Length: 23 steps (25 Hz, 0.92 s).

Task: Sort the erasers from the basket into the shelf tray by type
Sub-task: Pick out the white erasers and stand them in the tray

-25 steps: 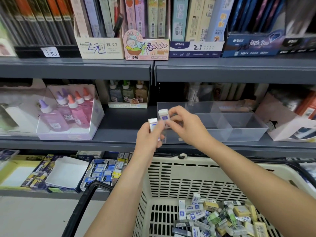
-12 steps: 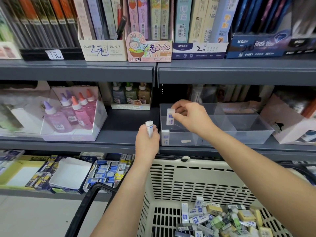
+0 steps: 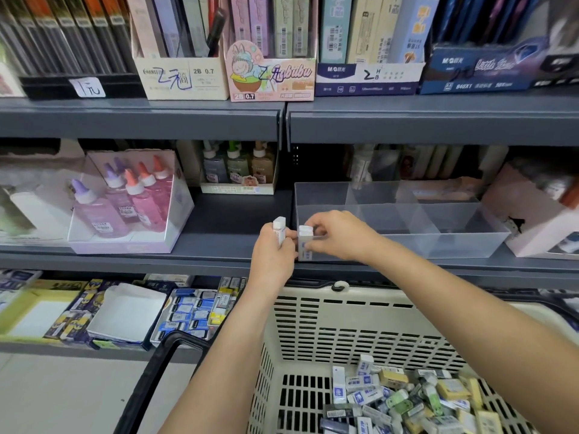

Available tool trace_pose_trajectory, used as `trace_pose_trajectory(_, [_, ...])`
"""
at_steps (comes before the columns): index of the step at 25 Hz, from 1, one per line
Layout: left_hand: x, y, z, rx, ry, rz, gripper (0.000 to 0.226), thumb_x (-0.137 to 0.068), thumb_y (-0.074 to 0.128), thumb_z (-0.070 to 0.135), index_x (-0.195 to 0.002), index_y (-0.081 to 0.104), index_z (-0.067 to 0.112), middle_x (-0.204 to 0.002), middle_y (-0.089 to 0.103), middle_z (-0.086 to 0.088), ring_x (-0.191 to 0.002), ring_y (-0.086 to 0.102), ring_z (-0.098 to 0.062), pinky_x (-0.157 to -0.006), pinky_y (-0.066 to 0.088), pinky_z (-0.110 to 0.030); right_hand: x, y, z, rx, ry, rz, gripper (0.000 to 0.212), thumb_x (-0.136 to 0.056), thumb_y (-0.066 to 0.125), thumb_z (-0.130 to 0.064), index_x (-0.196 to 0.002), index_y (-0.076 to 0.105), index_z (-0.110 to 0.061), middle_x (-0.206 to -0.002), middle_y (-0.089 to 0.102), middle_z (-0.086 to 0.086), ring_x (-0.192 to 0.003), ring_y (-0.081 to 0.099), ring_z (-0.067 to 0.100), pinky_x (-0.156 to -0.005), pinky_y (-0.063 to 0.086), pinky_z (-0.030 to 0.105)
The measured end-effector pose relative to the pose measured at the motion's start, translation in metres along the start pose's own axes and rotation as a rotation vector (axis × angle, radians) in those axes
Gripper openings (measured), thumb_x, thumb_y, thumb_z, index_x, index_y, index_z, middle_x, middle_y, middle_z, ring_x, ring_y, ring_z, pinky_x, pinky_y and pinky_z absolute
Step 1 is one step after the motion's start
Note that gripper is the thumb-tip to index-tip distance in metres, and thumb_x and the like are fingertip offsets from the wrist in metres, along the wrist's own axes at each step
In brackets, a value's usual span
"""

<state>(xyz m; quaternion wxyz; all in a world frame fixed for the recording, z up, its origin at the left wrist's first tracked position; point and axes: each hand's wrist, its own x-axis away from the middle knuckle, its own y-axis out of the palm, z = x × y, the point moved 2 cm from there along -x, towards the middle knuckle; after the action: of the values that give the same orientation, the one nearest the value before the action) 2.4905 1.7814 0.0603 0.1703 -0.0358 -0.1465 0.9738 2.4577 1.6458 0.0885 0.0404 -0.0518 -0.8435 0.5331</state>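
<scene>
Shelf tray point(image 3: 438, 245), front-left corner: upright eraser point(image 3: 304, 244)

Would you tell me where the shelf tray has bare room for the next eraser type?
In the tray, the middle and right compartments are bare; so is the dark shelf between the tray and the glue-bottle box. Crowded: its front-left corner, where the right hand pinches an eraser.

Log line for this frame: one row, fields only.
stage: sorting | left hand grips spare eraser outside tray | right hand pinches upright eraser in tray front-left corner | basket holds mixed erasers
</scene>
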Motion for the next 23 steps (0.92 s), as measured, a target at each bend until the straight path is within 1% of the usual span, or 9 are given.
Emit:
trace_pose_trajectory(2, [0.001, -0.001, 0.003, 0.058, -0.014, 0.008, 0.006, -0.095, 0.043, 0.012, -0.099, 0.048, 0.014, -0.106, 0.063, -0.009, -0.097, 0.062, -0.023, -0.084, 0.053, -0.041, -0.003, 0.002, -0.002, 0.041, 0.029, 0.086, 0.026, -0.080, 0.065, -0.039, -0.103, 0.063, -0.028, -0.101, 0.067, -0.006, -0.096, 0.060, 0.016, -0.075, 0.050, 0.033])
trace_pose_trajectory(4, [0.004, -0.002, 0.005, 0.105, -0.041, 0.047, 0.011, -0.096, 0.042, 0.017, -0.088, 0.047, 0.020, -0.091, 0.059, -0.006, -0.082, 0.059, -0.019, -0.065, 0.049, -0.029, -0.006, 0.003, -0.003, 0.055, 0.056, 0.112, 0.025, -0.080, 0.064, -0.041, -0.101, 0.063, -0.028, -0.099, 0.067, -0.007, -0.094, 0.060, 0.017, -0.072, 0.049, 0.032])
trace_pose_trajectory(8, [0.008, -0.005, 0.007, 0.228, -0.095, 0.130, 0.014, -0.093, 0.038, 0.015, -0.084, 0.043, 0.023, -0.079, 0.052, 0.000, -0.065, 0.049, -0.010, -0.049, 0.041, -0.015, -0.007, 0.001, -0.002, 0.015, 0.048, 0.025, 0.020, -0.081, 0.064, -0.040, -0.098, 0.061, -0.030, -0.089, 0.061, -0.012, -0.091, 0.059, 0.015, -0.071, 0.047, 0.031])
trace_pose_trajectory(10, [0.007, -0.008, 0.007, 0.243, -0.082, 0.154, 0.010, -0.091, 0.041, 0.011, -0.089, 0.047, 0.019, -0.083, 0.057, -0.001, -0.066, 0.053, -0.009, -0.052, 0.046, -0.013, -0.008, -0.001, -0.003, 0.016, 0.024, -0.024, 0.020, -0.082, 0.063, -0.037, -0.100, 0.060, -0.030, -0.089, 0.060, -0.011, -0.091, 0.058, 0.016, -0.075, 0.049, 0.034])
trace_pose_trajectory(12, [0.005, -0.011, 0.006, 0.251, -0.061, 0.148, 0.010, -0.092, 0.046, 0.013, -0.098, 0.053, 0.017, -0.086, 0.060, 0.003, -0.064, 0.061, -0.003, -0.066, 0.053, -0.023, -0.007, -0.003, -0.004, 0.005, 0.024, -0.056, 0.032, -0.082, 0.064, -0.035, -0.113, 0.058, -0.028, -0.099, 0.061, -0.008, -0.098, 0.057, 0.017, -0.082, 0.049, 0.036])
trace_pose_trajectory(15, [0.005, -0.012, 0.005, 0.274, -0.020, 0.126, 0.016, -0.092, 0.049, 0.012, -0.102, 0.057, 0.021, -0.091, 0.060, 0.007, -0.064, 0.061, 0.009, -0.072, 0.055, -0.027, 0.000, -0.009, -0.007, -0.040, -0.011, 0.053, 0.051, -0.082, 0.063, -0.031, -0.130, 0.048, -0.023, -0.122, 0.059, -0.003, -0.113, 0.054, 0.015, -0.095, 0.046, 0.037])
trace_pose_trajectory(19, [0.008, -0.007, 0.009, 0.226, 0.085, 0.075, 0.020, -0.091, 0.056, 0.016, -0.108, 0.065, 0.021, -0.098, 0.067, 0.003, -0.079, 0.064, -0.002, -0.075, 0.054, -0.026, 0.014, -0.023, -0.020, -0.317, -0.036, 0.318, 0.023, -0.083, 0.058, -0.035, -0.104, 0.064, -0.026, -0.079, 0.065, -0.010, -0.073, 0.060, 0.004, -0.072, 0.049, 0.025])
trace_pose_trajectory(21, [0.013, -0.004, 0.013, 0.173, 0.176, 0.035, 0.023, -0.089, 0.060, 0.018, -0.099, 0.065, 0.038, -0.092, 0.068, 0.009, -0.083, 0.062, -0.003, -0.074, 0.051, -0.022, 0.015, -0.025, -0.024, -0.389, 0.018, 0.314, 0.019, -0.081, 0.059, -0.046, -0.087, 0.064, -0.029, -0.062, 0.066, -0.007, -0.058, 0.062, 0.003, -0.062, 0.051, 0.021])
trace_pose_trajectory(23, [0.018, -0.001, 0.017, 0.186, 0.227, -0.013, 0.026, -0.088, 0.062, 0.017, -0.100, 0.063, 0.040, -0.096, 0.068, 0.013, -0.089, 0.063, -0.002, -0.075, 0.049, -0.016, 0.013, -0.027, -0.021, -0.429, 0.052, 0.285, 0.013, -0.082, 0.062, -0.039, -0.085, 0.063, -0.026, -0.056, 0.066, -0.008, -0.053, 0.062, -0.001, -0.058, 0.048, 0.016])
